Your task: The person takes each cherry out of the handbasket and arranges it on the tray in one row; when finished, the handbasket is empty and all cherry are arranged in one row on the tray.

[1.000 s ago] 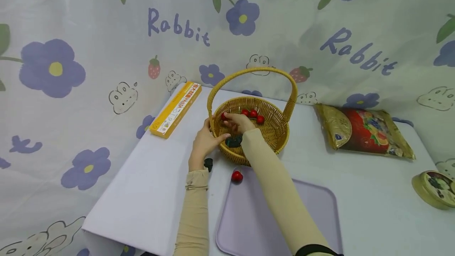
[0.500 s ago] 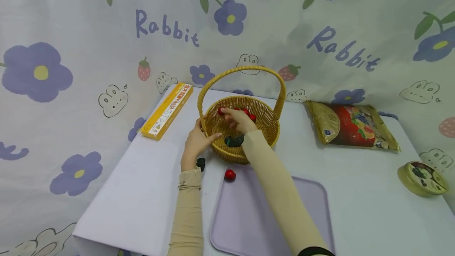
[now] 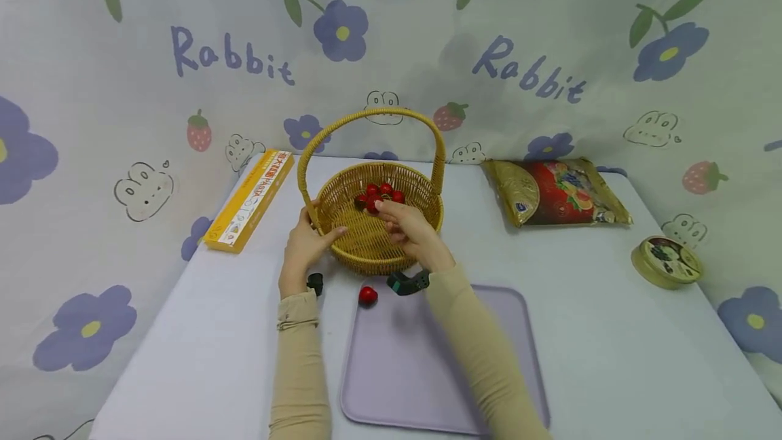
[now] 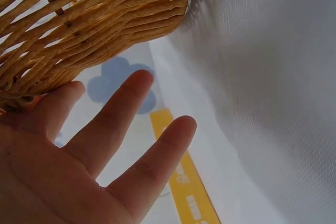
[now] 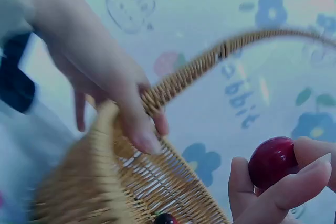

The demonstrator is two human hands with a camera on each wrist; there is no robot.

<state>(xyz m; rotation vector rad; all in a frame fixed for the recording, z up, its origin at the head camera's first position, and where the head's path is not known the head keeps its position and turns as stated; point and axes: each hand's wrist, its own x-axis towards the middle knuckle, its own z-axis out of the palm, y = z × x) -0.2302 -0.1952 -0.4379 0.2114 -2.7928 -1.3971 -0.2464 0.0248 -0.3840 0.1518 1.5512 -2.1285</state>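
Note:
My left hand (image 3: 305, 240) holds the yellow wicker basket (image 3: 379, 266) at its left side, by the foot of the tall arched handle (image 5: 178, 83). Its thumb lies inside the rim; in the left wrist view three fingers (image 4: 113, 124) spread outside, beneath the weave. My right hand (image 3: 417, 235) is raised over the basket's front right part, pinching a small, round, glossy dark-red fruit (image 5: 270, 163) between thumb and fingers. Several similar red fruits (image 3: 386, 189) lie together at the back of the basket. Another red fruit (image 3: 368, 296) sits at the tray's upper left corner.
A pale purple tray (image 3: 415, 372) lies in front of the basket, below my right forearm. To the left is a yellow pasta box (image 3: 249, 201). A gold and red bag (image 3: 556, 192) and a round tin (image 3: 666, 262) stand at the right. A patterned curtain hangs behind.
The head view has swung right, so everything shifts left in it. My right hand has drawn the fruit away from the basket's left inner side, rightward. The left hand keeps its hold.

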